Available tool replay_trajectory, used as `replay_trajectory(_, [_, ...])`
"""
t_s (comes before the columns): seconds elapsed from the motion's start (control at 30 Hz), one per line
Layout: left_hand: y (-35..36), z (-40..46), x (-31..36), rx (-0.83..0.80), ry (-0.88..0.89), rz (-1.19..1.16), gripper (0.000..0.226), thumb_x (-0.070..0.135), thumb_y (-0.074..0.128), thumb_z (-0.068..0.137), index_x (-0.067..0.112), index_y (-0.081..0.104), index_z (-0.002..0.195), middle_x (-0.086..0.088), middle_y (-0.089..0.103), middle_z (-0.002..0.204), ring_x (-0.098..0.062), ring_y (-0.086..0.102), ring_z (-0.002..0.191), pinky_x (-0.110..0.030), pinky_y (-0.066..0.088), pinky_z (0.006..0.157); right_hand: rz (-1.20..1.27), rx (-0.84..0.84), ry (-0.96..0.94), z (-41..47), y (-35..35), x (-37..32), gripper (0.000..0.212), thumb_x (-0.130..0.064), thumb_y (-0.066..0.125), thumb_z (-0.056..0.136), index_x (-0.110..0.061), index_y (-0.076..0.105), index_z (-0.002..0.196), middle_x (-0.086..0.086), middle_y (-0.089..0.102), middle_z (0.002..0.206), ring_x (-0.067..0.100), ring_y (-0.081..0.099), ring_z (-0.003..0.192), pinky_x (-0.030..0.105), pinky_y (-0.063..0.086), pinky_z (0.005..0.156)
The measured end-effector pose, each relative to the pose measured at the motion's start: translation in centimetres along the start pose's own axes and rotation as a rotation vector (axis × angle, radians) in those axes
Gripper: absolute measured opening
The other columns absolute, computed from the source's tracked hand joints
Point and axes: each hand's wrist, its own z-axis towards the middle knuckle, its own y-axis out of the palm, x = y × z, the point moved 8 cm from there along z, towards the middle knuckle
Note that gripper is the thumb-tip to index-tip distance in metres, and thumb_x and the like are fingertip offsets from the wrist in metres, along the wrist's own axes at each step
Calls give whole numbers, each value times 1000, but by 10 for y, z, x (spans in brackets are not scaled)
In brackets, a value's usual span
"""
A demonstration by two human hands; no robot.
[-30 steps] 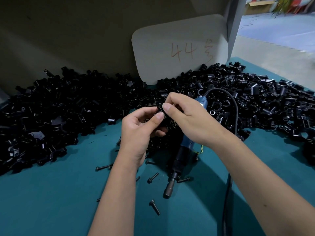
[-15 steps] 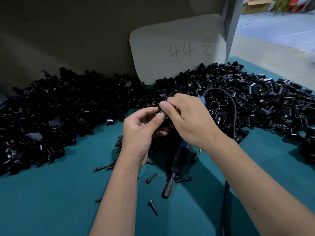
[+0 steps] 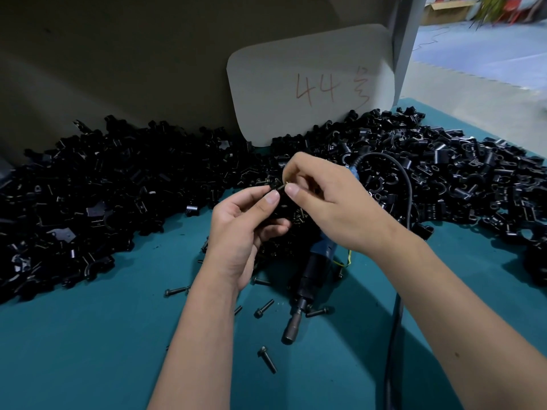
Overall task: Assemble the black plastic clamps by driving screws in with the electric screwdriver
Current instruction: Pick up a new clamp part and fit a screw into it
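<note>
Head view: the left hand (image 3: 239,232) grips a black clamp (image 3: 281,202) above the teal table (image 3: 88,335). The right hand (image 3: 331,202) pinches a small part against the clamp; whether it is a screw cannot be determined. The electric screwdriver (image 3: 310,276) lies on the table beneath both hands, among loose screws (image 3: 268,359), near the clamp pile (image 3: 103,187).

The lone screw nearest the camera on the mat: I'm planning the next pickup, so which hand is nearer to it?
Left. The left hand is up and slightly left of the screw; the right hand is higher and further right.
</note>
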Motion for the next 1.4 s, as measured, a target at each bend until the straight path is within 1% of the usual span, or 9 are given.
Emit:
replay_trajectory(0.13, [-6, 0, 2, 26, -11, -41, 23, 18, 76, 78, 7, 77, 99, -8, 73, 87, -20, 70, 62, -22, 58, 58, 67, 14, 13, 0, -5, 4, 4, -10, 67, 98, -14, 67, 96, 5, 56, 78, 18, 51, 73, 18, 37, 68])
replay_trajectory(0.3, [-9, -1, 0, 68, -18, -20, 31, 21, 78, 75, 5, 74, 102, -5, 73, 85, -19, 70, 62, -21, 58, 59, 83, 48, 41, 0, -9, 14, 9, -18, 72, 97, -19, 79, 103, -11, 74, 89, 6, 68, 79, 30, 56, 76])
replay_trajectory(0.43, [-8, -1, 1, 62, -16, -17, 26, 21, 80, 74, 9, 78, 97, -5, 72, 82, -21, 71, 62, -22, 59, 59, 125, 103, 56, 0, -11, 20, 11, -18, 74, 96, -18, 82, 104, -12, 76, 89, 0, 68, 71, 22, 53, 70])
replay_trajectory(0.57, [-4, -2, 1, 32, -11, -8, 26, 22, 82, 73, 11, 78, 97, 0, 71, 77, -21, 71, 62, -23, 59, 61, 245, 143, 81, -1, -12, 25, 11, -12, 79, 91, -17, 81, 101, -5, 75, 82, 10, 67, 69, 33, 60, 63])
replay_trajectory(0.67, [-4, -1, 0, 32, -11, 1, 30, 22, 82, 74, 10, 77, 100, 0, 71, 78, -22, 71, 63, -23, 59, 61, 269, 133, 84, -1, -12, 26, 8, -14, 79, 92, -18, 81, 98, -3, 74, 81, 9, 65, 67, 27, 57, 59])
replay_trajectory(0.77, [-4, -1, -1, 32, -15, -2, 22, 22, 82, 74, 14, 80, 94, -1, 70, 79, -22, 71, 64, -23, 59, 61, 236, 122, 99, -2, -10, 26, 4, -19, 77, 94, -20, 79, 91, 0, 72, 80, 20, 65, 69, 32, 57, 60])
replay_trajectory(0.97, [2, -1, -2, 12, -21, 21, 25, 22, 82, 73, 10, 80, 96, 1, 72, 81, -18, 72, 69, -23, 59, 60, 65, 120, 64, -1, -5, 17, 20, -23, 64, 102, -13, 65, 84, 3, 61, 85, 15, 56, 79, 30, 47, 75])
replay_trajectory(1.2, [4, -2, -4, -8, -24, 41, 21, 21, 82, 71, 14, 81, 91, 0, 71, 82, -20, 70, 69, -23, 58, 59, 31, 116, 72, -1, 4, 15, 46, -28, 48, 110, -3, 50, 71, 10, 49, 74, 18, 44, 70, 33, 38, 67])
replay_trajectory(1.4, [1, 0, -7, -18, -32, 2, 22, 20, 83, 71, 11, 82, 91, 0, 71, 81, -14, 70, 73, -23, 60, 62, -27, 53, -23, 0, 7, 12, 35, -19, 48, 110, -7, 47, 77, -2, 44, 74, 9, 41, 72, 20, 32, 69])
